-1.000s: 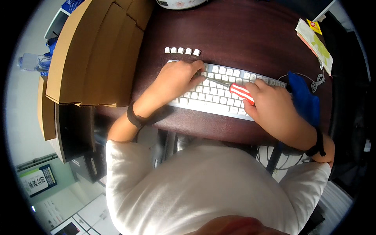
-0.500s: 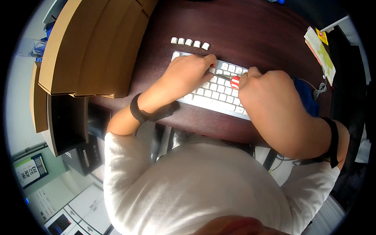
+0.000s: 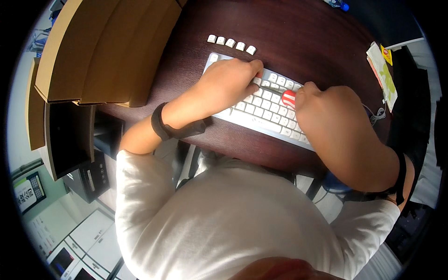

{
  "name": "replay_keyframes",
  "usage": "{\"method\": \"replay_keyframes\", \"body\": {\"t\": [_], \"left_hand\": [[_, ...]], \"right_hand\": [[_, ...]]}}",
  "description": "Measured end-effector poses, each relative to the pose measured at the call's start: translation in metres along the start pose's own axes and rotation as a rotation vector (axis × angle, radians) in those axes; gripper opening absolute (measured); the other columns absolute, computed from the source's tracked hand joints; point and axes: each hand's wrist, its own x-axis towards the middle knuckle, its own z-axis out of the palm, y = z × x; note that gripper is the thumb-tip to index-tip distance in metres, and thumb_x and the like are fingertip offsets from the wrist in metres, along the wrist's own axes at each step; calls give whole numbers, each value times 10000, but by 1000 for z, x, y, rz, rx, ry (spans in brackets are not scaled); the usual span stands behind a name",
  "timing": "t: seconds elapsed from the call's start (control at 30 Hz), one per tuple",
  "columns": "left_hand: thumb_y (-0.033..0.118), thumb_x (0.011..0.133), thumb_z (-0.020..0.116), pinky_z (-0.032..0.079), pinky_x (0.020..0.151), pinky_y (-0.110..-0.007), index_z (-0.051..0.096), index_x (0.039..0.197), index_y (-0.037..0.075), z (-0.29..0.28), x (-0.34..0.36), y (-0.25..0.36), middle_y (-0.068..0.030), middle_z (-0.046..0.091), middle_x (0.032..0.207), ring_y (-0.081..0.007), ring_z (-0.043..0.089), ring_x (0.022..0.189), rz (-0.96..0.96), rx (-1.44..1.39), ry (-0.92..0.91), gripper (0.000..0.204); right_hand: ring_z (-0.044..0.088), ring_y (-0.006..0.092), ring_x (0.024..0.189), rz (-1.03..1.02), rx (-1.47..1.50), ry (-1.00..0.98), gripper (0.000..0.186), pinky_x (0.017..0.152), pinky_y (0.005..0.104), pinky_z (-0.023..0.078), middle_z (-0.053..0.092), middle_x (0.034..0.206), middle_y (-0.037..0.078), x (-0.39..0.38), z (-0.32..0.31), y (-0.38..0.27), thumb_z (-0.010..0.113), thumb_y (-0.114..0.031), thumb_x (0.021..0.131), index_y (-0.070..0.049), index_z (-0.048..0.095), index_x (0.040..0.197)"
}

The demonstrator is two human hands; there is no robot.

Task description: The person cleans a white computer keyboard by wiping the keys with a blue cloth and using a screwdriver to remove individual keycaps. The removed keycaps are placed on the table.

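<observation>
A white keyboard [image 3: 261, 122] with white keycaps lies slightly slanted on the dark red-brown desk. My left hand [image 3: 229, 86] rests over its upper left part, thumb and index finger closing around a white keycap [image 3: 257, 81]. Whether that keycap is still seated is hard to see. Held in my right hand [image 3: 322, 105] is a screwdriver [image 3: 288, 99] with a red-and-white striped handle. Its thin metal shaft runs left across the keys, and its tip is by my left fingertips. Several loose keycaps [image 3: 230, 43] sit in a row beyond the keyboard.
Tall cardboard boxes [image 3: 107, 51] stand along the desk's left side. At the right lie a white-and-green packet [image 3: 383, 77], a small yellow packet [image 3: 387, 55] and a white coiled cable [image 3: 379, 115]. A blue-capped bottle [image 3: 344, 6] is at the far edge.
The view has shifted a little, so the desk things sit differently in it. Both hands keep their places at the keyboard, the screwdriver still between them.
</observation>
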Motion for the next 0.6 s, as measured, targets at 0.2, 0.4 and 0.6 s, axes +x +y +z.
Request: {"method": "replay_keyframes", "body": {"t": [0.2, 0.4, 0.6], "left_hand": [[145, 837, 711, 492, 655, -424, 610, 1028, 52, 2, -2, -3, -145, 669, 728, -318, 674, 727, -24, -7, 6, 235], [153, 836, 706, 497, 666, -429, 603, 1001, 46, 1, 1, -2, -137, 672, 752, -321, 669, 744, -31, -3, -14, 222], [162, 852, 703, 486, 650, -417, 600, 1012, 48, 2, 2, -3, -134, 660, 729, -313, 665, 715, 1, -5, 10, 222]], "right_hand": [[670, 232, 692, -149, 97, 395, 270, 643, 328, 535, 646, 857, 120, -6, 42, 20, 755, -110, 742, -1, 619, 948], [653, 262, 668, 182, 110, 39, 246, 631, 347, 532, 640, 869, 119, -8, 39, 12, 710, -164, 803, -17, 642, 988], [658, 236, 643, 248, 280, 311, 303, 573, 336, 538, 638, 883, 112, -31, 92, 13, 719, -178, 816, -3, 646, 1052]]}}
